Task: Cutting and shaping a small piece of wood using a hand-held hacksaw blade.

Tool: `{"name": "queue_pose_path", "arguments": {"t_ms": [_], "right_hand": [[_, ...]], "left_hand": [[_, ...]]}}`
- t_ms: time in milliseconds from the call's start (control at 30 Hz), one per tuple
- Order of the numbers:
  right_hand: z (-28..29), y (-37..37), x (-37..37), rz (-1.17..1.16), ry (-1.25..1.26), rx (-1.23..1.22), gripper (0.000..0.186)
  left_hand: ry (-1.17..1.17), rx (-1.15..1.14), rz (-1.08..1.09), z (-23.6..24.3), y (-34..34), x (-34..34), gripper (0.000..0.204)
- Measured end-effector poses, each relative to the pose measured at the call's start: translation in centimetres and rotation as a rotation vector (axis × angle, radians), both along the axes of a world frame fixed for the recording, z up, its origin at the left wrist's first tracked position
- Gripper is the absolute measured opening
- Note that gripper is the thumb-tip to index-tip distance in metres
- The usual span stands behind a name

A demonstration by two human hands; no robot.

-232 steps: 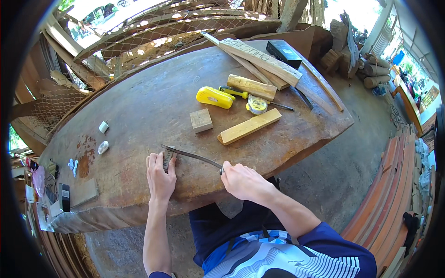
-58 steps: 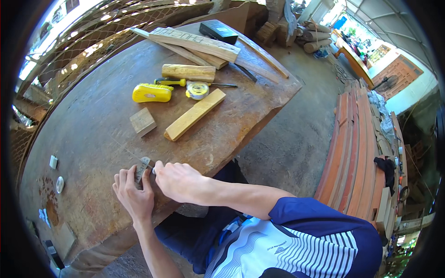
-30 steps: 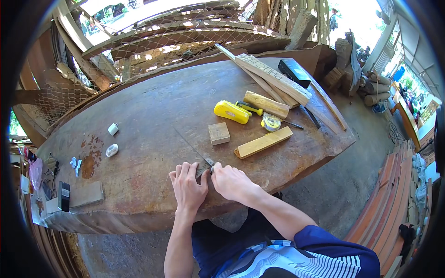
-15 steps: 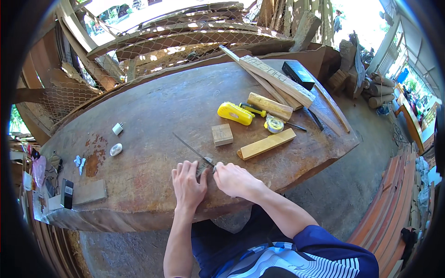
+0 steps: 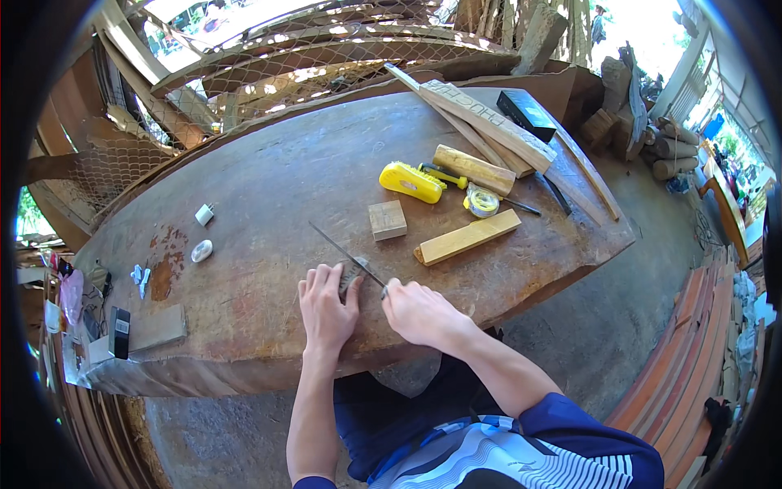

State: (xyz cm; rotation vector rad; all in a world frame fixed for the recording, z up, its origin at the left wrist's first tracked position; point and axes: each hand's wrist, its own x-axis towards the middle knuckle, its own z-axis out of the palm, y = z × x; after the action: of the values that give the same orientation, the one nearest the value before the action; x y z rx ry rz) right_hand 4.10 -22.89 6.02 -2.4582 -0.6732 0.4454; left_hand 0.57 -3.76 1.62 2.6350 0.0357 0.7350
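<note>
My right hand (image 5: 423, 312) is closed round the near end of a long, thin, dark file (image 5: 346, 253), whose far tip points up and left over the table. The file lies across a small grey piece (image 5: 356, 266) at the table's near side. My left hand (image 5: 328, 306) presses down beside it, thumb and fingers closed on that piece and partly hiding it. A square wooden block (image 5: 387, 220) sits just beyond the file. To its right lies a longer light wooden bar (image 5: 467, 237).
Behind the block are a yellow brush (image 5: 411, 182), a screwdriver (image 5: 444, 174), a tape measure (image 5: 481, 201), a round wooden piece (image 5: 474, 168) and boards (image 5: 489, 122). A white plug (image 5: 204, 214) and white roll (image 5: 202, 251) lie left on the large table (image 5: 269, 179).
My right hand has drawn the file slightly back toward the lower right across the grey piece. The left hand stays on the piece. The whole view has shifted a little.
</note>
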Motion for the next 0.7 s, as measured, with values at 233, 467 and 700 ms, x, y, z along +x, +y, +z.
{"name": "queue_pose_path", "arguments": {"t_ms": [233,467,700], "right_hand": [[1.2,-2.0,-2.4,0.05,0.022,-0.002,0.031],[1.1,-3.4,-1.8,-0.012,0.063,-0.055,0.033],[0.1,0.6,0.6,0.041,0.025,-0.019,0.034]], "left_hand": [[0.015,-0.067,0.166,-0.3,1.0,0.1,0.036],[0.001,0.016,0.034,0.1,-0.5,-0.1,0.035],[0.029,-0.041,0.147,-0.6,0.1,0.4,0.035]]}}
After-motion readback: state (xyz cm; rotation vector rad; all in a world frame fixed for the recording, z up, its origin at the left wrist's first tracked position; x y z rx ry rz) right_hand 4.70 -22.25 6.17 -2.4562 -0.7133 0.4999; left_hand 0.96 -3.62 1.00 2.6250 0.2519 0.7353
